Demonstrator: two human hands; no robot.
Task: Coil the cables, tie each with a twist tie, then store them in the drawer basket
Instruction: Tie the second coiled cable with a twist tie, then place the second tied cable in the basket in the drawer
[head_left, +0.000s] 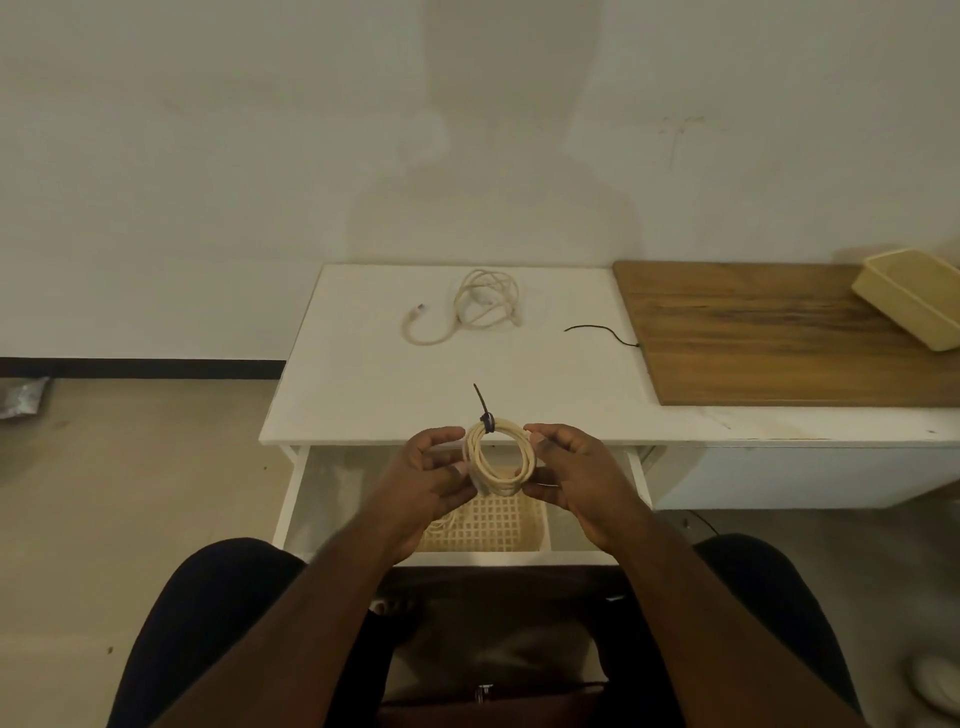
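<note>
No legible text or labels anywhere.

A plain white room with a low cabinet against the wall

A white wall (208, 156) filled the upper half, a soft shadow cast at 12 o'clock. A black baseboard (140, 368) ran at 9 o'clock above a beige floor (130, 493). The white cabinet top (363, 384) sat at centre, with a wooden board (769, 338) at 3 o'clock.

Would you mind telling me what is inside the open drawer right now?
The drawer holds a cream lattice basket, with what looks like a coiled cable at its left edge. Both hands and the tied coil they hold cover the basket's far part.
</note>
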